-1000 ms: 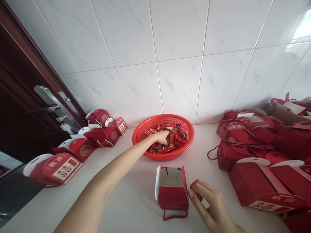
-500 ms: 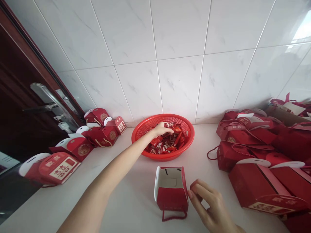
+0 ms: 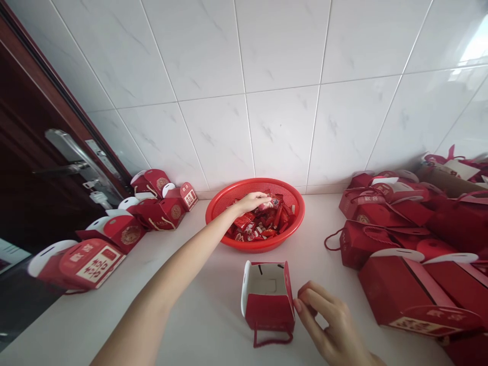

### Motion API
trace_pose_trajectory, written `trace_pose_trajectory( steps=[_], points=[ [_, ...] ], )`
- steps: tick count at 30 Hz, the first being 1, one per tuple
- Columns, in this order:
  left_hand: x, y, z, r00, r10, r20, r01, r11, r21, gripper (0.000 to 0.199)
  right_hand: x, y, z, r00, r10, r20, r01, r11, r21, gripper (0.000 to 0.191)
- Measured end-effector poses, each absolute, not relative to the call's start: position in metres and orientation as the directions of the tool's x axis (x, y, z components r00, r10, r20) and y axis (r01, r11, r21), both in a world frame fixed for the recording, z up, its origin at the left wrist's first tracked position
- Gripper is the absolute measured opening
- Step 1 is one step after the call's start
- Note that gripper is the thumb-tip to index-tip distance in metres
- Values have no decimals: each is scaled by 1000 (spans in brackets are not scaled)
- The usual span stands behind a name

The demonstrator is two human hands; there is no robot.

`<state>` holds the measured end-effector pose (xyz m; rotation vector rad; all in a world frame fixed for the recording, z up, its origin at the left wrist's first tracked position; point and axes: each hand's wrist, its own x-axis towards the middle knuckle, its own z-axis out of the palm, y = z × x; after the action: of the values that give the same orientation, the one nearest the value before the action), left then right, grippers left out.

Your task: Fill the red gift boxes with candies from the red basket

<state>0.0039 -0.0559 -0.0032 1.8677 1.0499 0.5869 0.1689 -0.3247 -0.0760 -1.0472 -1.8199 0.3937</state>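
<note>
My left hand [image 3: 254, 202] reaches into a red plastic basket [image 3: 255, 246] of red-wrapped sweets [image 3: 244, 221]; its fingers are closed on a pinkish-red wrapped sweet [image 3: 271, 202] at the top of the heap. An open red box [image 3: 270, 311] stands upright in front of the basket, its white inside showing no contents and its cord handle hanging at the front. Beside the box's right flap is my right hand [image 3: 324, 312], fingers curled and drawn together, fingertips at the flap's edge. Whether it pinches the flap is hard to tell.
Several red gift boxes [image 3: 101, 264] line the counter [image 3: 198, 305] on the left, near a dark door with a metal handle [image 3: 72, 147]. Many more red boxes [image 3: 412, 290] are piled at the right, with a cardboard carton behind. A tiled wall [image 3: 282, 132] rises behind the basket.
My left hand has lifted slightly, and a pinkish-red wrapped sweet now shows at its fingertips. My right hand and the open box have hardly moved.
</note>
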Motion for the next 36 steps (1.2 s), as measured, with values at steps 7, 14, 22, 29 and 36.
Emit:
trace_pose_trajectory(
  steps=[7,14,22,29,36],
  points=[
    [-2,-49,-9,466,881,-76,672,-297,679,30,168,-324,-74,-163,794,586,499,579,-645,29],
    [-7,-50,-12,452,869,-201,846,-345,406,32,168,-326,-74,-162,789,593,502,583,-639,29],
    [1,-60,-7,595,773,-220,794,-522,310,77,168,-324,-77,-175,772,611,509,602,-614,28],
    [2,-61,-6,653,708,-269,755,-582,301,37,168,-324,-77,-179,772,610,520,601,-607,29],
    [8,-67,0,524,718,-458,846,-500,185,24,168,-323,-79,-172,784,597,523,586,-619,29]
  ],
)
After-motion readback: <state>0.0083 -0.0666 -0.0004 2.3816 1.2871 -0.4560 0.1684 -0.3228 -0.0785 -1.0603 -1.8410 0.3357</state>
